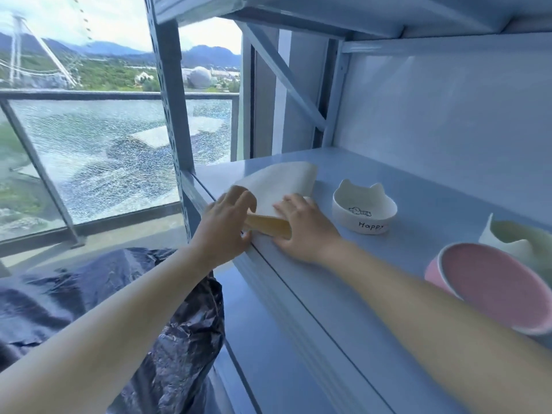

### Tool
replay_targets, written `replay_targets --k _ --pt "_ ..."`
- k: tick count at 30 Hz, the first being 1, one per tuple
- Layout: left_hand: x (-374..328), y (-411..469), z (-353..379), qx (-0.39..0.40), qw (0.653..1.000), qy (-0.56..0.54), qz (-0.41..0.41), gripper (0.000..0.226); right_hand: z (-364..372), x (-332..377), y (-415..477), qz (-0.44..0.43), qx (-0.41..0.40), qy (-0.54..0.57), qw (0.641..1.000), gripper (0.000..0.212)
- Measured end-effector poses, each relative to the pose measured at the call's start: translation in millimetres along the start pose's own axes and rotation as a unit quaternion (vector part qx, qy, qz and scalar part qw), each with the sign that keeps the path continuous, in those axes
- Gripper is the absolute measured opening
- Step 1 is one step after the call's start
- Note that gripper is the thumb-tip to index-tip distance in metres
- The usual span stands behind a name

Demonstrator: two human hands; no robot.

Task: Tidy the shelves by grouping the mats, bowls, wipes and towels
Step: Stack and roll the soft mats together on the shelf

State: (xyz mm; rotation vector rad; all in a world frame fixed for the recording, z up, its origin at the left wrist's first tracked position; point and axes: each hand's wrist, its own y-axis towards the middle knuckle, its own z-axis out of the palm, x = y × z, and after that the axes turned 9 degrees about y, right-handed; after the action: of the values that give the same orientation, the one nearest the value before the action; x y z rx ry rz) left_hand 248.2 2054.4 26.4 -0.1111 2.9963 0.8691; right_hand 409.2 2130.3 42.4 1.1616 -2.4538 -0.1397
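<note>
A folded cream mat (280, 183) with a tan underside lies at the left front corner of the blue-grey shelf (418, 180). My left hand (227, 228) grips its near left edge, fingers curled over the top. My right hand (301, 228) lies flat on the mat's near right edge, fingers straight. To the right stands a white cat-eared bowl (364, 209) marked "Happy". Farther right, near the shelf front, a pink bowl (490, 288) sits before a pale green cat-eared bowl (519, 243).
A perforated metal upright (170, 94) frames the shelf's left front corner, with another shelf board above. Black plastic sheeting (167, 348) lies bunched below left. A cracked glass balcony panel (113, 156) stands beyond.
</note>
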Motion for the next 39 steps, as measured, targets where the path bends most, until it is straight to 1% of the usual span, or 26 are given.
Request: replay_targets --k 2,3,5,6,9,13,16,19,21,23,25,27,31,35,37,39 --pt "4.3 8.0 3.4 0.024 0.998 -0.025 -0.043 0.045 2.1 -1.7 6.6 0.002 -0.006 0.009 1.000 0.060" --pt "6.1 10.5 4.9 0.051 0.996 -0.039 -0.059 0.047 3.2 -2.1 8.5 0.005 -0.004 0.017 1.000 0.058" --pt "7.0 11.2 8.2 0.106 0.990 -0.054 -0.073 0.044 5.8 -2.7 10.4 0.007 0.013 0.026 1.000 0.052" --pt "5.9 10.1 10.0 0.116 0.989 -0.054 -0.077 0.040 6.5 -3.1 10.8 0.008 0.025 0.026 0.999 0.049" --pt "2.5 6.7 8.4 0.081 0.992 -0.058 -0.081 0.035 5.0 -5.4 10.8 0.011 0.028 0.054 0.998 0.047" --pt "3.2 5.9 -7.5 0.027 0.997 -0.057 -0.054 0.036 -2.7 -6.7 0.4 0.005 -0.006 0.090 0.996 0.048" --pt "-3.9 1.7 -23.4 -0.042 0.995 -0.079 -0.041 0.039 -6.4 -4.7 -14.5 0.000 -0.044 0.110 0.993 0.049" --pt "-18.3 -9.0 -42.8 -0.086 0.987 -0.134 -0.026 0.036 -9.7 4.8 -35.6 -0.002 -0.070 0.098 0.993 0.063" --pt "-29.2 -20.0 -52.6 -0.086 0.985 -0.151 0.003 0.034 -13.6 14.2 -51.4 0.012 -0.082 0.084 0.993 0.073" --pt "-39.4 -32.7 -56.7 -0.083 0.983 -0.161 0.039 0.033 -17.8 21.8 -66.5 0.021 -0.103 0.086 0.991 0.075" --pt "-45.7 -44.8 -57.7 -0.078 0.980 -0.174 0.054 0.032 -21.2 28.1 -80.2 0.026 -0.113 0.088 0.989 0.067" --pt "-49.2 -55.1 -56.0 -0.072 0.978 -0.187 0.060 0.031 -21.8 35.7 -93.1 0.027 -0.123 0.089 0.988 0.053" --pt "-58.6 -70.5 -55.5 -0.073 0.974 -0.209 0.047 0.028 -21.2 55.5 -112.0 0.019 -0.141 0.095 0.985 0.031" --pt "-66.2 -81.3 -60.1 -0.079 0.967 -0.239 0.039 0.026 -25.5 62.3 -125.0 0.050 -0.141 0.087 0.985 0.025" --pt "-68.0 -86.1 -61.4 -0.054 0.971 -0.233 0.027 0.026 -24.9 60.2 -130.1 0.056 -0.117 0.062 0.990 0.023" --pt "-65.6 -89.9 -59.9 -0.021 0.980 -0.197 0.011 0.024 -21.5 57.2 -131.9 0.051 -0.101 0.050 0.992 0.023"
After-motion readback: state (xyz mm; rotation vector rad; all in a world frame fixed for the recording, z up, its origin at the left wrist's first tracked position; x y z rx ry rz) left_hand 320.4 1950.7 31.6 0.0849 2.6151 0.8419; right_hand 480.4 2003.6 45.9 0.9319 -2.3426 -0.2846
